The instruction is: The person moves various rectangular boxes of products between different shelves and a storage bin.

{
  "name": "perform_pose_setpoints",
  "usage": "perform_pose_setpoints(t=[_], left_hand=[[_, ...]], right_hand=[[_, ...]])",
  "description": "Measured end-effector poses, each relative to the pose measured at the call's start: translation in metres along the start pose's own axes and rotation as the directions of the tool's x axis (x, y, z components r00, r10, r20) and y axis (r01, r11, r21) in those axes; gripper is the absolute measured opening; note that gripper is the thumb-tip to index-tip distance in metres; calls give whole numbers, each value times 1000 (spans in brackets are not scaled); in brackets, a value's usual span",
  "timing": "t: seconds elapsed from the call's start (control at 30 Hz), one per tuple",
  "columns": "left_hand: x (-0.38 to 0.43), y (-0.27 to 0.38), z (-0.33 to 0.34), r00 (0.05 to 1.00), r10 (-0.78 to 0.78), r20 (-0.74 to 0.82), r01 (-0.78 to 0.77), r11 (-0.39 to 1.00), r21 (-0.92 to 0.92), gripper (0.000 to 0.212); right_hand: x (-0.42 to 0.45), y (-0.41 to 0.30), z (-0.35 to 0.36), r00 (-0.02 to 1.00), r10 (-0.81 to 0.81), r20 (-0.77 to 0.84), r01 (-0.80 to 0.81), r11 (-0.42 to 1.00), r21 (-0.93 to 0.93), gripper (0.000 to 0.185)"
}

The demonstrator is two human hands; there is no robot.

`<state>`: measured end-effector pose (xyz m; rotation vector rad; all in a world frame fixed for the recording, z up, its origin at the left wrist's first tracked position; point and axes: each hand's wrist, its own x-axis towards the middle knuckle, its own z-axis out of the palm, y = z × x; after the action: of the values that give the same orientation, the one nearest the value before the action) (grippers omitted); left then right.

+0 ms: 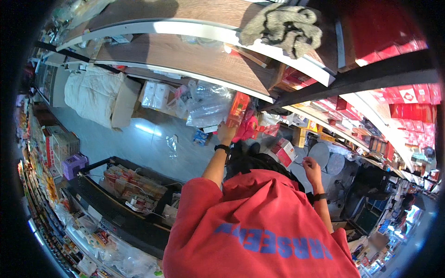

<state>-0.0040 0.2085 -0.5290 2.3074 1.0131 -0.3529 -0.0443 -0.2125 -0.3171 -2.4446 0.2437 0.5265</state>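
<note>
My left hand [226,132], with a dark band at the wrist, grips the lower end of a long red and gold box [239,108]. The box is tilted upward beside clear plastic packaging [209,108], just below the lower wooden shelf [180,57]. Bright pink fabric or plastic [247,128] lies right next to the box. On my other side, my right hand [313,170] hangs in the air, fingers loosely curled and nothing visible in it. A red and white carton [283,152] stands on the floor to its left. Round grey stools [318,154] are just beyond it.
Grey-green work gloves [283,29] lie over the upper shelf's white edge. Red packages [413,114] fill the shelves at right. A cardboard box with white cloth [99,93] stands at left. Behind it is a black-framed counter [118,205]. A small blue box [200,137] rests on the floor [160,146].
</note>
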Motion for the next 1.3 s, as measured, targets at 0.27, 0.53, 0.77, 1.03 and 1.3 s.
perform_pose_setpoints(t=[0.27,0.53,0.77,1.03,1.3], left_hand=[[50,-88,123,997,-72,8,71,962,-265,76],[41,-99,135,784,-404,470,620,521,-586,86],[52,-99,121,639,-212,739,762,41,-647,55],[19,-62,71,849,-129,512,524,86,-847,46],[-35,-55,-60,955,64,289,270,212,-939,56]], right_hand=[[-9,-2,0,999,46,0,-46,999,7,28],[-23,11,-5,993,73,-89,-75,997,-24,29],[-34,-6,11,995,94,-37,-95,995,-31,29],[-35,-15,3,999,33,-30,-35,996,-83,30],[-2,-108,8,988,-59,-143,51,997,-55,28]])
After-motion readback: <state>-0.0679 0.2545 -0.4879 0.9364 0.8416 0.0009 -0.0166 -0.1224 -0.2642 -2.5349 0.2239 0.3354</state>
